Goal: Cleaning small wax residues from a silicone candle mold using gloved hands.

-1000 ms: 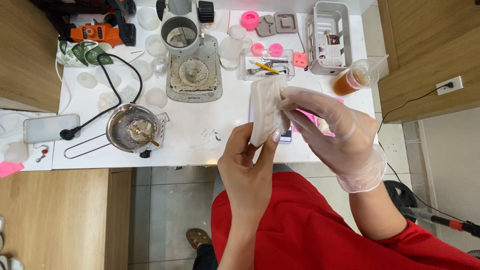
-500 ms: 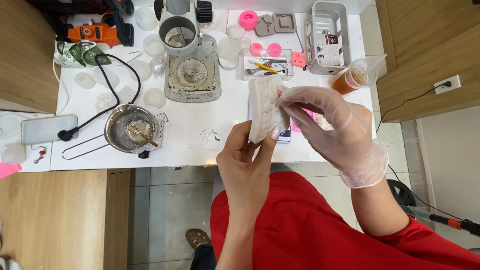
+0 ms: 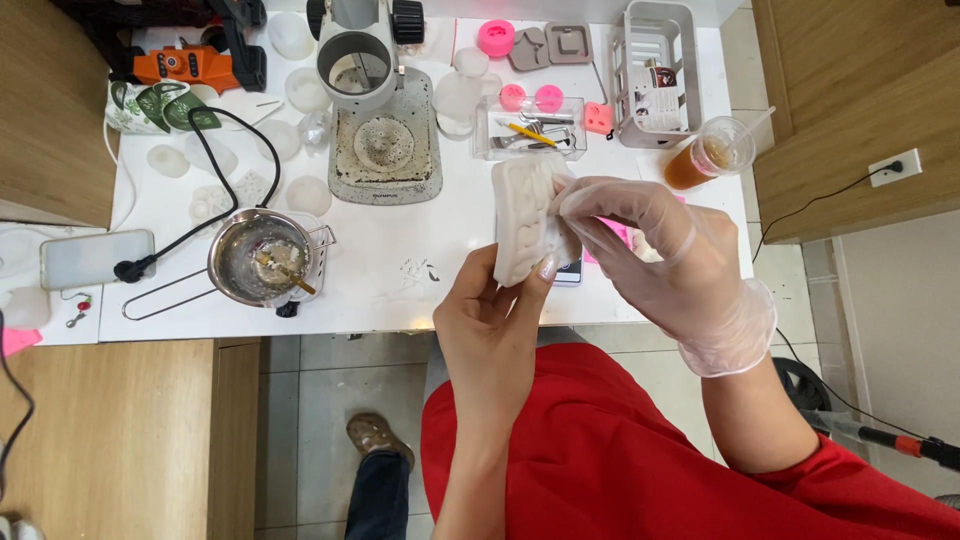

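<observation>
Head camera looks down on a white table (image 3: 420,290), and both hands are raised over its near edge with one thing between them. This thing is a white block mould (image 3: 522,220), pale and lumpy on its face. Its long axis runs almost straight away from the person, the far end toward the clear tray of small tools (image 3: 530,128) and the near end toward the body. The left hand (image 3: 490,330) is bare and comes from below; it clamps the near end, thumb on one side and fingers on the other, so the mould stands out beyond this grip. The right hand (image 3: 665,260) wears a thin clear glove and comes from the right side. Its fingertips (image 3: 568,200) are pinched narrow on the right edge of the mould, near the far end. So the left hand is at the near end, and the right hand is nearer to the far part. A metal pot (image 3: 260,258) stands well apart to the left.
</observation>
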